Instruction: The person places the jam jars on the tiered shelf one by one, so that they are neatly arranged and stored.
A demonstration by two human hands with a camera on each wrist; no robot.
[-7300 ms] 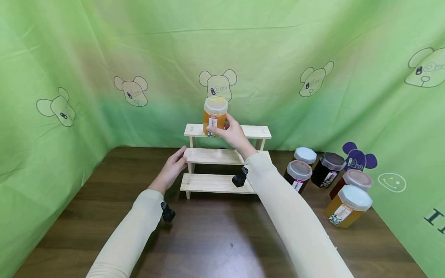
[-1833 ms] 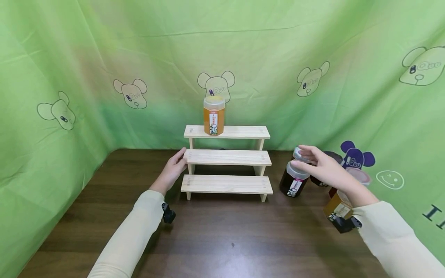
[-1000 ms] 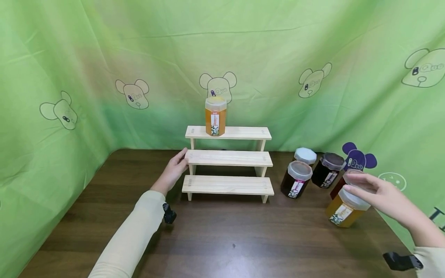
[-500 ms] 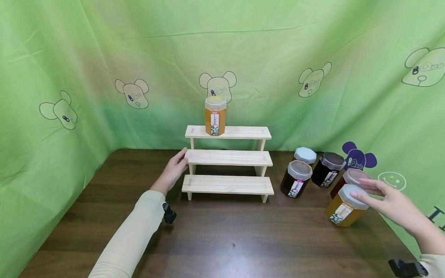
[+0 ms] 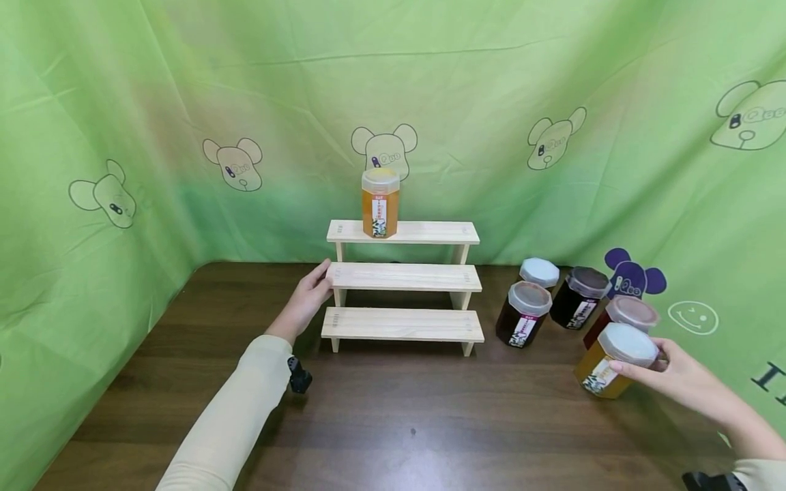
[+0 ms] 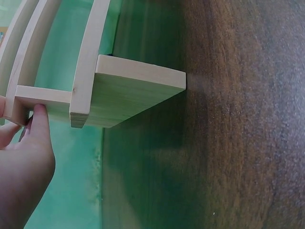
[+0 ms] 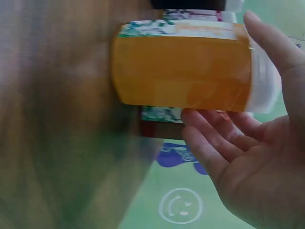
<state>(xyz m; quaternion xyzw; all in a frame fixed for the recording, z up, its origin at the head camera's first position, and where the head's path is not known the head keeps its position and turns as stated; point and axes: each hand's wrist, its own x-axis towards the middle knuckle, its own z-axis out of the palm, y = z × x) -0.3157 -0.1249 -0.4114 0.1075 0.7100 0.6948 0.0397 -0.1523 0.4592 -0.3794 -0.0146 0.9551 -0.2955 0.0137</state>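
Note:
My left hand (image 5: 307, 300) holds the left end of the middle step of a three-tier wooden display stand (image 5: 402, 276); in the left wrist view its fingers and thumb bracket the wooden edge. On the top step stands an amber jar (image 5: 380, 211) with a pale lid. At the table's right, my right hand (image 5: 684, 375) is round another amber jar (image 5: 592, 365) with a white lid. Its thumb lies on the front near the label, and the other fingers reach behind. In the right wrist view this jar (image 7: 186, 71) stands between thumb and fingers.
Behind the right-hand jar stands a red jar (image 5: 628, 315). Left of it are a dark jar (image 5: 580, 296), a dark jar with a pinkish label (image 5: 520, 324) and a white-lidded jar (image 5: 540, 273). A green printed cloth (image 5: 276, 88) borders the brown table (image 5: 344, 423).
The first amber jar was set on the top step and released. My right hand moved right, passed over the other jars, then lowered round the front amber jar. My left hand stayed at the stand.

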